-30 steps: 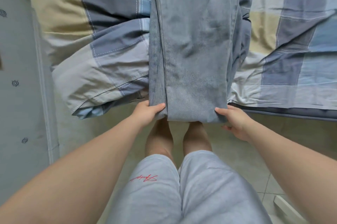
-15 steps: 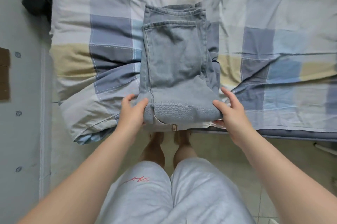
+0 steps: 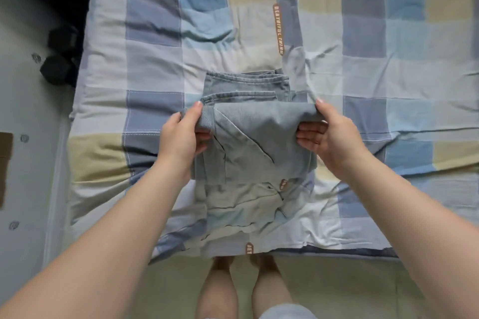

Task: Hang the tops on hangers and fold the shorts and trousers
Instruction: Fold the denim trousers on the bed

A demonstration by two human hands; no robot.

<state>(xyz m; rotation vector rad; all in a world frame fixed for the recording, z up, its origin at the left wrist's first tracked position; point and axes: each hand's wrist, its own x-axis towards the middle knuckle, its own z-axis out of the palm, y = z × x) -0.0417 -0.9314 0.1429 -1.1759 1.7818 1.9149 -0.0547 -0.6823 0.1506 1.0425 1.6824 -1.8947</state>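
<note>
We have the jeans (image 3: 248, 142) on the checked bedspread (image 3: 388, 80), already doubled into a short stack, and we judge this pair nearly done. Our left hand (image 3: 181, 139) pinches the folded edge at one side and our right hand (image 3: 334, 137) pinches the other, both closed on the denim, the fold raised between them. Just beyond the grip lies the waistband, flat on the bed. Laying this fold down remains; no tops, hangers or shorts are in view.

Bed (image 3: 388, 246): checked quilt (image 3: 155, 46) on top.
Folded light-blue jeans (image 3: 254, 142) lie on the quilt mid-bed, near the front edge.
</note>
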